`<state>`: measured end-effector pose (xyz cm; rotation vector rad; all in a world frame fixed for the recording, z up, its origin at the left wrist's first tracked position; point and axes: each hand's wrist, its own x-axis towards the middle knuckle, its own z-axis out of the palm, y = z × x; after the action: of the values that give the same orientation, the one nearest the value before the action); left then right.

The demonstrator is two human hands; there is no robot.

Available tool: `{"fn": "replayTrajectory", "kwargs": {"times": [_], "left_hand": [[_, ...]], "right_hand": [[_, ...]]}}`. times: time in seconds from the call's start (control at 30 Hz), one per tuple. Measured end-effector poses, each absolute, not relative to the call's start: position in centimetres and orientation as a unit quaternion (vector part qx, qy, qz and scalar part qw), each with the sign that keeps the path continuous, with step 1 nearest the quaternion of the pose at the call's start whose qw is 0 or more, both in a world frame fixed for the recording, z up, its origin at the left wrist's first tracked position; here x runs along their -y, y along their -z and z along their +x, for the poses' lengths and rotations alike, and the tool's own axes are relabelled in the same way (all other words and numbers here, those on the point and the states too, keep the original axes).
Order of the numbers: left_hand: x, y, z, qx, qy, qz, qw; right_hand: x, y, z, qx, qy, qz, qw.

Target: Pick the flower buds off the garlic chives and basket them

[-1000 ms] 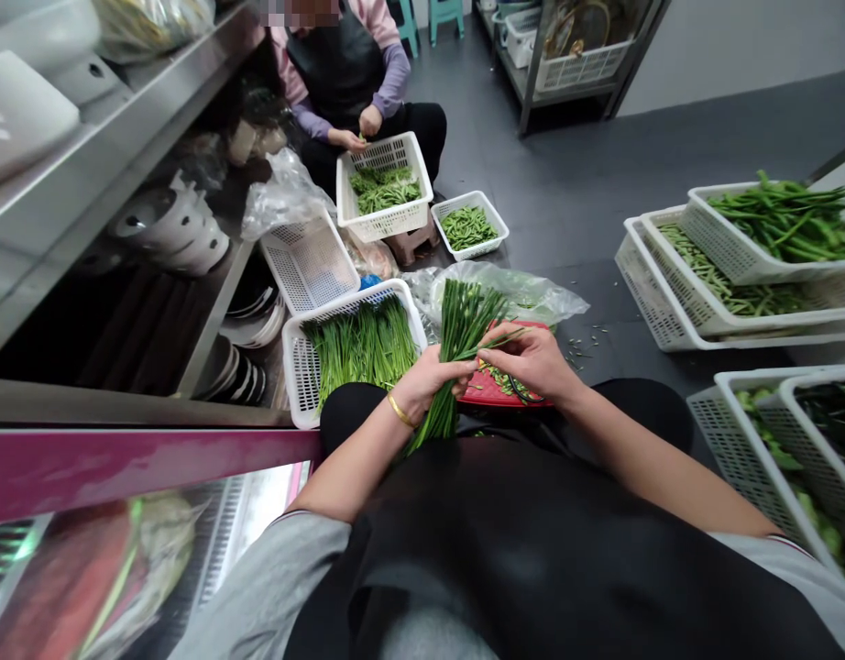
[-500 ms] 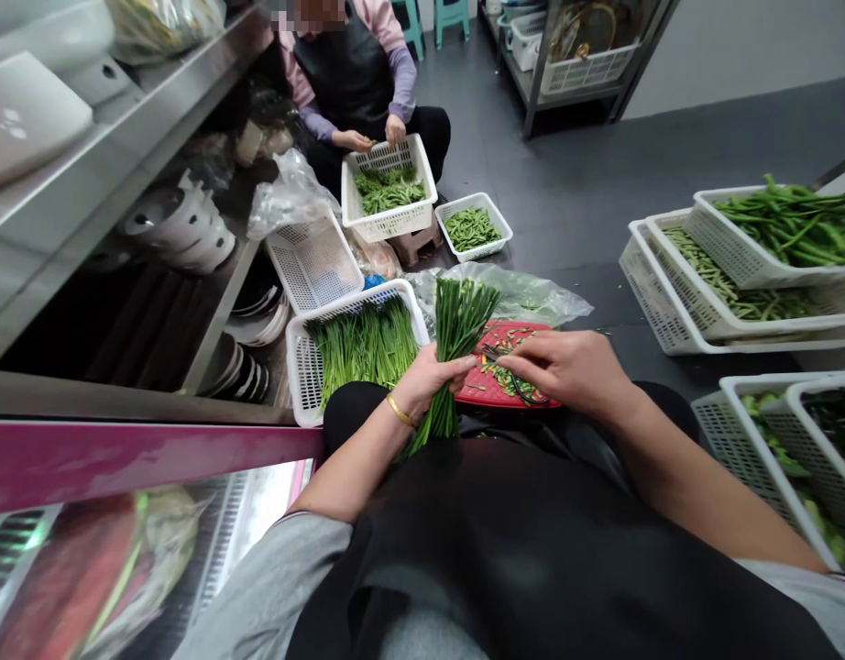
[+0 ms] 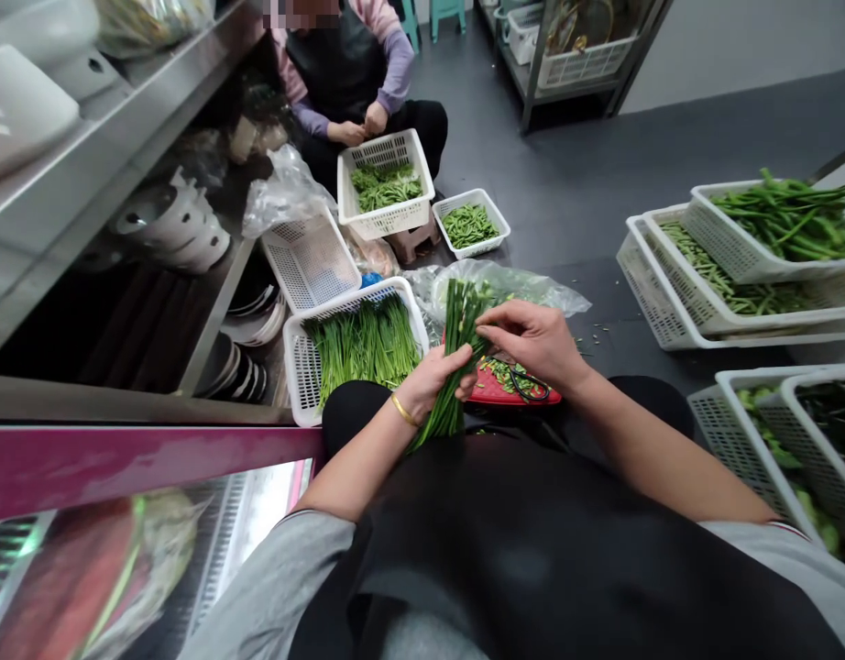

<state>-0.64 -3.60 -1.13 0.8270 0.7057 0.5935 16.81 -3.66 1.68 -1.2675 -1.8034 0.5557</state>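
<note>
My left hand (image 3: 440,378) is wrapped around an upright bunch of flowering garlic chives (image 3: 462,307), with the lower stems coming out beneath the fist. At the bunch's right side, just below the tips, my right hand (image 3: 532,339) pinches at the stems with thumb and forefinger. Under that hand lies a red board (image 3: 491,392) strewn with cut green bits (image 3: 509,374). A black looped handle (image 3: 532,383), apparently of scissors, rests on it; the blades are hidden. Left of the bunch, a white basket (image 3: 300,371) holds more chives (image 3: 364,348) in rows.
A co-worker (image 3: 354,82) sits ahead behind a basket of green pods (image 3: 388,188). A small basket of pods (image 3: 469,226) stands beside it. Stacked vegetable baskets (image 3: 670,312) line the right, steel shelving (image 3: 120,137) the left. A clear plastic bag (image 3: 553,289) lies beyond the board.
My right hand has left the scissors on the board and moved up to the chives' tips. The bunch has shifted slightly right in my left hand. The co-worker's hands have drawn closer together.
</note>
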Motion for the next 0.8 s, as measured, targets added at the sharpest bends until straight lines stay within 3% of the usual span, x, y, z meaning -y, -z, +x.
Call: {"fn": "replayTrajectory", "kwargs": {"times": [0.1, 0.23, 0.33, 0.4, 0.53, 0.6, 0.67, 0.8], "left_hand": [[3.5, 1.0, -0.8, -0.340, -0.292, 0.374, 0.812], [3.3, 0.8, -0.7, -0.379, -0.310, 0.385, 0.782], [3.1, 0.9, -0.4, -0.410, -0.318, 0.387, 0.762], [3.0, 1.1, -0.1, -0.423, -0.332, 0.383, 0.751], [2.9, 1.2, -0.1, -0.424, -0.360, 0.399, 0.729], [2.9, 1.2, -0.1, -0.427, -0.361, 0.417, 0.717], [3.0, 1.2, -0.1, -0.432, -0.354, 0.437, 0.705], [3.0, 1.2, 0.3, -0.443, -0.331, 0.478, 0.682]], "right_hand": [[4.4, -1.6, 17.4, 0.758, -0.166, -0.490, 0.399], [5.0, -1.8, 17.7, 0.820, -0.020, -0.507, 0.265], [4.5, -1.5, 17.1, 0.807, -0.005, -0.553, 0.207], [3.6, -1.1, 16.8, 0.780, -0.049, -0.574, 0.245], [2.1, -1.0, 17.3, 0.610, -0.295, -0.560, 0.477], [2.1, -1.6, 17.8, 0.543, -0.384, -0.530, 0.526], [2.6, -2.2, 17.9, 0.583, -0.378, -0.515, 0.503], [3.3, -2.6, 16.6, 0.736, -0.206, -0.519, 0.382]]}}
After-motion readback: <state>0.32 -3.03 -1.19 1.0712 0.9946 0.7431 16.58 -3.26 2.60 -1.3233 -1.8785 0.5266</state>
